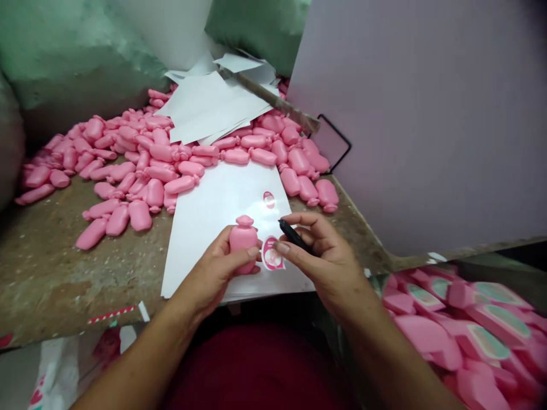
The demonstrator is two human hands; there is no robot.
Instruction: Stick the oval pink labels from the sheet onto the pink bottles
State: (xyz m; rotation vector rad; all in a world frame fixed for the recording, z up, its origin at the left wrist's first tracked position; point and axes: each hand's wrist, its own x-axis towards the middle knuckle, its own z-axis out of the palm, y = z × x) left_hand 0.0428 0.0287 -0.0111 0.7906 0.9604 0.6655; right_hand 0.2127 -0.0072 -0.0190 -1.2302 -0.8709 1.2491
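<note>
My left hand (222,262) is wrapped round a small pink bottle (243,239), which stands upright with its cap end at the top. To its right, my right hand (320,250) pinches a pink and white sticker (270,254) between thumb and finger. A black pen-like tool (294,236) is also tucked in the fingers of that hand. The sticker is close beside the bottle; whether they touch I cannot tell. Beneath both hands lies a stack of white sheets (205,239), and another small pink sticker (268,200) sits on the top sheet.
Many pink bottles (162,152) are heaped across the worn table (51,239). Loose white papers (217,105) and a wooden stick (273,99) lie over the pile. Green sacks (81,57) stand behind. At lower right are labelled pink bottles (482,336); a pale panel (419,125) rises on the right.
</note>
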